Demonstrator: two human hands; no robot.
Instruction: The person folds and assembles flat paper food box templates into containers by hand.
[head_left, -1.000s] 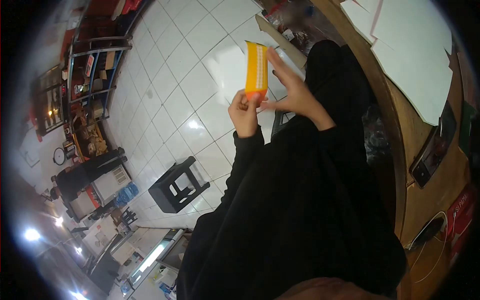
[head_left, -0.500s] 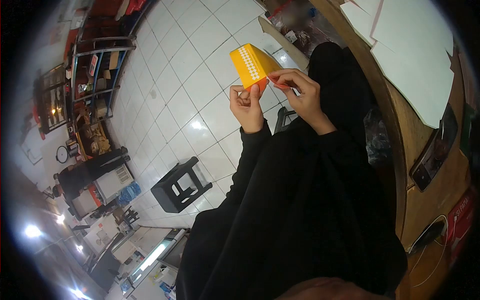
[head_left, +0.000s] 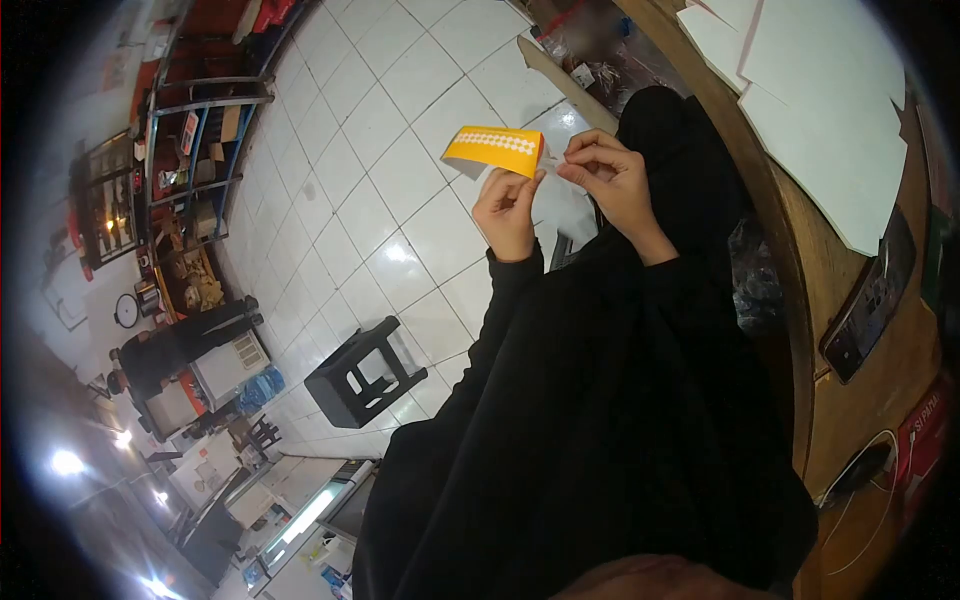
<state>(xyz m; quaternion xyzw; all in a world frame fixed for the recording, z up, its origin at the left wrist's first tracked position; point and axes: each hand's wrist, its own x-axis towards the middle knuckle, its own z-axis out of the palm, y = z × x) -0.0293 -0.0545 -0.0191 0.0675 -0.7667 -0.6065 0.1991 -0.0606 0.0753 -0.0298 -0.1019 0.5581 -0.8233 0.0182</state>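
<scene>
A yellow printed piece of thin card point(head_left: 495, 149) with a row of white diamonds is bent into a curve, its greyish inner side showing at the left end. My left hand point(head_left: 508, 215) pinches its lower right corner between thumb and fingers. Just to the right, my right hand point(head_left: 612, 180) is closed in a pinch beside the card's right edge. Something thin and pale shows between its fingertips and the card, too small to name. Both hands are over the tiled floor, in front of my black clothing.
A black plastic stool point(head_left: 365, 372) stands on the white tiles point(head_left: 420, 265). On the wooden table point(head_left: 835, 300) at the right lie white sheets point(head_left: 825, 120), a phone point(head_left: 870, 300) and a cable point(head_left: 850, 465). Shelves point(head_left: 205, 150) and a person in dark clothes point(head_left: 185, 345) appear at the left.
The yellow card has turned from a steep tilt to nearly level and looks flatter and curved. My right hand has drawn slightly right, away from the card; the orange part is mostly out of sight.
</scene>
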